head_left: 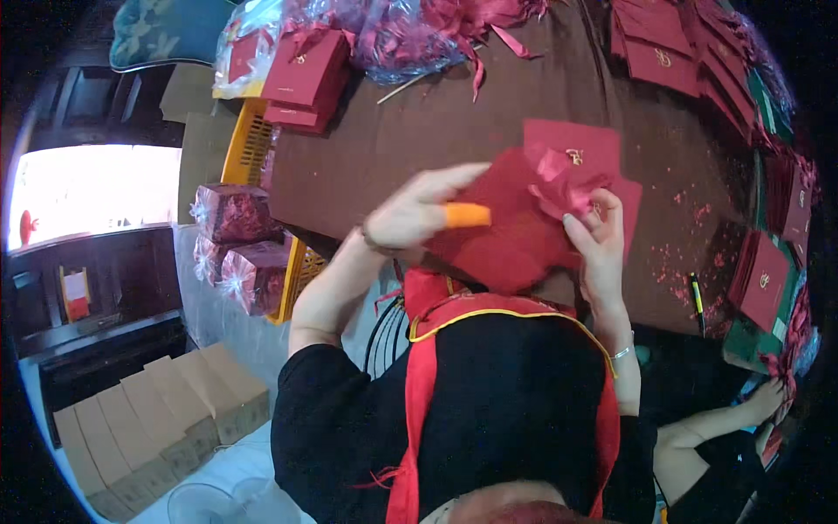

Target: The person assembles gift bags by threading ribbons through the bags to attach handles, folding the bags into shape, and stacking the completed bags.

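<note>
A dark red paper gift bag (515, 227), blurred by motion, is held flat and tilted over the near edge of the table. My left hand (415, 210) grips its left side, with an orange cover on one finger; the fingertips are partly hidden. At the bag's upper right, my right hand (598, 231) pinches a glossy pink ribbon (559, 183) between curled fingers. Just beyond lie more flat red bags (567, 131) with a gold emblem, partly covered by the ribbon and my hand.
Red bags (301, 74) and plastic-wrapped ribbons (406, 39) lie at the far left. Yellow crates (249, 144) and wrapped red bundles (253, 279) stand beside the table. Rightward are a yellow marker (697, 294), red scraps, bag stacks (759, 279) and another person's arm (720, 424). Cardboard boxes (157, 419) stand lower left.
</note>
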`<state>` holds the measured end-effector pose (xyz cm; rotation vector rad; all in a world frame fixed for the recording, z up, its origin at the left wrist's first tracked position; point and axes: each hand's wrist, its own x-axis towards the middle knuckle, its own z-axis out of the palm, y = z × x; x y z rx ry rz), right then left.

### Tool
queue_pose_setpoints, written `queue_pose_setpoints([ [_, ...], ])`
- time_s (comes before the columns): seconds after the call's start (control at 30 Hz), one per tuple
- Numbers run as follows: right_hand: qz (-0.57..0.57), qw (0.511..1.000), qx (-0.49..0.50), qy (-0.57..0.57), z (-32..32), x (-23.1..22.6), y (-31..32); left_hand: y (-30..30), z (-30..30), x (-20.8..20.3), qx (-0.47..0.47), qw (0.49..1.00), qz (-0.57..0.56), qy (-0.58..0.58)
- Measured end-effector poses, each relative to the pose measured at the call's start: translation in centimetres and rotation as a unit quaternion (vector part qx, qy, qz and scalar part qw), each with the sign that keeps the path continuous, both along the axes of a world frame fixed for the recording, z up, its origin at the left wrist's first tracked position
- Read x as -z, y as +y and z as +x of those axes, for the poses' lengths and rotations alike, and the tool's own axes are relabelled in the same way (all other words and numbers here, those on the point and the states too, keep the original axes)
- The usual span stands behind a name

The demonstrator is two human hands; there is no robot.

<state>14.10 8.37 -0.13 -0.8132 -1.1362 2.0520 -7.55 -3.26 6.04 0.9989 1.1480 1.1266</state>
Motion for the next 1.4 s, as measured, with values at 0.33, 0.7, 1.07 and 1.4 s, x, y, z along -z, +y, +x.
queue_pose_setpoints([
  [0.33,0.06,0.996,0.028,-0.066,2.0,1.1,2.0,-1.1,-14.2,-8.1,-0.332,0.7,0.079,0.627],
  [0.7,0.105,0.99,0.03,-0.09,2.9,1.8,1.4,5.0,-25.4,4.0,-0.273,0.443,-0.067,0.851],
  [1.07,0.294,0.936,0.012,-0.191,2.0,-0.3,4.9,6.5,-19.4,1.6,-0.287,0.575,0.18,0.745],
  [1.4,0.656,0.646,-0.073,-0.384,1.2,1.2,6.7,12.5,-10.2,9.9,0.027,0.567,0.244,0.787],
])
